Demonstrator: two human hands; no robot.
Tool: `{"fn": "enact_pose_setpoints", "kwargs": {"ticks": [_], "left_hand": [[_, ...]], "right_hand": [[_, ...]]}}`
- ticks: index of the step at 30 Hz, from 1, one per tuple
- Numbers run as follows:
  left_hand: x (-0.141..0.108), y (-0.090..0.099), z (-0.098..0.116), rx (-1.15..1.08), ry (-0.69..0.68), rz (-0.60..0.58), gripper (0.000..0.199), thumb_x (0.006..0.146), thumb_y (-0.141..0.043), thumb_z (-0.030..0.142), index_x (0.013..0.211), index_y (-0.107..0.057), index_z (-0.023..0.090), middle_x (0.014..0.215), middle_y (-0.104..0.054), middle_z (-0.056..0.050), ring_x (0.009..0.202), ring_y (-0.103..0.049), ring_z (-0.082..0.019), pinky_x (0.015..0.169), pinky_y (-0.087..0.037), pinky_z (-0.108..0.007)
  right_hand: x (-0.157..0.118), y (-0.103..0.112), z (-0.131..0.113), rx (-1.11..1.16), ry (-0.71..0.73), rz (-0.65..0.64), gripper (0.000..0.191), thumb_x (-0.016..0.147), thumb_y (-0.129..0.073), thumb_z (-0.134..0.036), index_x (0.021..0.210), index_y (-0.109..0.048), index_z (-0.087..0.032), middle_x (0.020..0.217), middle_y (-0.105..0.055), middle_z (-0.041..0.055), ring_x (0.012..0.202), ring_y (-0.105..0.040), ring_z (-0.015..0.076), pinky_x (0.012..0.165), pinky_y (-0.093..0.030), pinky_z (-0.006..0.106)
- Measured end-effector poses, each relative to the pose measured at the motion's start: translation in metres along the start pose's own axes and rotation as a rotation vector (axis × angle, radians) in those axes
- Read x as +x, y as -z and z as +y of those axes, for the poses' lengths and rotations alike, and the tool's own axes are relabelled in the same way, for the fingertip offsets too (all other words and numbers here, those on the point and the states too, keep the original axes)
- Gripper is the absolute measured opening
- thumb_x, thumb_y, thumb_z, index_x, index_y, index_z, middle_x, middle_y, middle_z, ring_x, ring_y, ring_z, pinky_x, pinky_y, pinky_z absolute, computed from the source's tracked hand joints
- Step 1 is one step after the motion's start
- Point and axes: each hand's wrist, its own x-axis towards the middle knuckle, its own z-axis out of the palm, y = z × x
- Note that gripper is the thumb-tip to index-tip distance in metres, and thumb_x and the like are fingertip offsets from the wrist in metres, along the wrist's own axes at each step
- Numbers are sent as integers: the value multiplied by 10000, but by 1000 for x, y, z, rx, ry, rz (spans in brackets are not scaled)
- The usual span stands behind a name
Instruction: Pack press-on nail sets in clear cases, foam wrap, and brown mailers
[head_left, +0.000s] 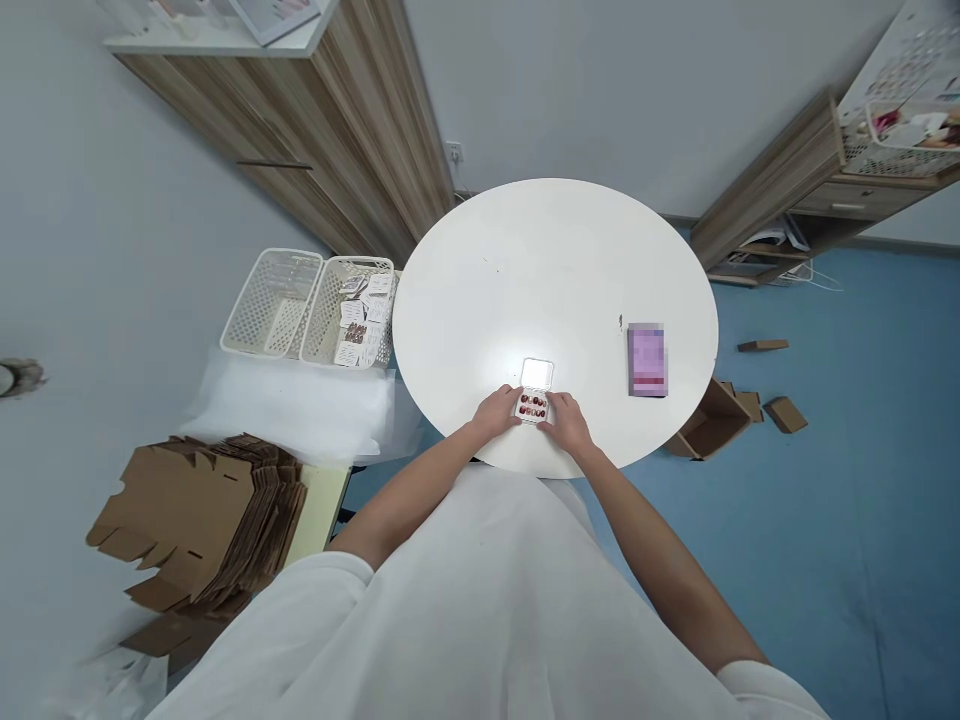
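A small white press-on nail case (537,374) lies on the table near its front edge, with its lid raised and tilted back. Two rows of dark red and light false nails (533,405) sit inside its base. My left hand (496,412) grips the left side of the case, fingers at the hinge corner and thumb at the front corner. On the opposite side, my right hand (568,424) holds the case in the same way. Parts of the case edges are hidden under my fingertips.
A purple box (647,360) rests on the right of the white oval table (555,240). Left stand two white baskets (309,310), one holding cards, by white wrapping sheets (292,400) and stacked flat cardboard boxes (187,510). An open carton (712,420) is on the floor at right.
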Motion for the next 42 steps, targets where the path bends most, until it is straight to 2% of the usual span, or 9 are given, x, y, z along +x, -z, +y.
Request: {"fn": "enact_pose_setpoints", "kwargs": {"ticks": [4, 10, 14, 18, 21, 26, 30, 35, 42], "left_hand": [[-2, -2, -3, -63, -13, 5, 603, 642, -658, 243, 1193, -414, 259, 979, -487, -36, 874, -530, -201, 698, -411, -276], [-4, -3, -4, -71, -32, -11, 668, 642, -656, 223, 1244, -367, 247, 1072, -465, -60, 929, -516, -215, 754, -417, -306], [-9, -7, -4, -159, 10, 14, 718, 625, -674, 234, 1263, -346, 225, 1095, -467, -80, 892, -526, -210, 767, -427, -331], [-14, -13, -4, -321, 157, 57, 494, 667, -630, 267, 1131, -474, 195, 1049, -500, -73, 779, -541, -156, 741, -437, -307], [-13, -16, -3, -409, 219, 76, 316, 706, -555, 208, 1020, -543, 174, 947, -537, -42, 710, -528, -124, 718, -433, -284], [-11, -17, 3, -605, 226, 93, 301, 718, -527, 173, 1015, -574, 180, 815, -548, -6, 653, -488, -101, 687, -430, -264], [-16, -10, 7, -797, 281, 184, 405, 743, -537, 200, 1146, -512, 161, 906, -544, -43, 725, -507, -101, 732, -432, -271], [-23, 7, 13, -990, 214, 150, 415, 783, -518, 253, 1194, -477, 209, 1047, -538, -73, 824, -536, -119, 716, -453, -279], [-31, 29, 27, -1178, 139, 114, 494, 745, -595, 310, 1209, -452, 215, 898, -597, -48, 779, -574, -118, 721, -477, -301]], "right_hand": [[1, 0, 1, 11, 7, -8, 601, 664, -613, -262, 1222, -391, -235, 1123, -441, 73, 1086, -403, 251, 867, -390, 392], [-1, 0, 3, 43, 24, -12, 634, 649, -622, -235, 1239, -388, -234, 1140, -432, 74, 1099, -399, 251, 898, -381, 400], [-5, 0, 3, 120, 1, 0, 689, 631, -628, -232, 1268, -365, -229, 1167, -428, 81, 1113, -398, 251, 913, -378, 410], [-6, 1, 1, 364, -182, 10, 657, 643, -589, -215, 1264, -373, -239, 1128, -471, 71, 945, -516, 195, 795, -463, 363], [-2, 3, -4, 537, -275, -4, 587, 643, -539, -172, 1218, -426, -221, 1075, -512, 51, 817, -551, 144, 744, -480, 327], [4, 7, -14, 665, -328, -38, 521, 608, -543, -156, 1128, -509, -183, 992, -546, 47, 714, -556, 120, 669, -487, 299], [4, 15, -20, 752, -319, 21, 502, 619, -577, -205, 1117, -519, -190, 1009, -542, 51, 733, -559, 114, 709, -482, 299], [2, 35, -28, 842, -263, 42, 475, 644, -599, -294, 1108, -535, -216, 1001, -530, 40, 761, -550, 119, 744, -473, 320], [-2, 60, -34, 947, -215, 15, 441, 689, -586, -432, 1080, -551, -232, 966, -575, 40, 811, -564, 142, 723, -475, 302]]}}
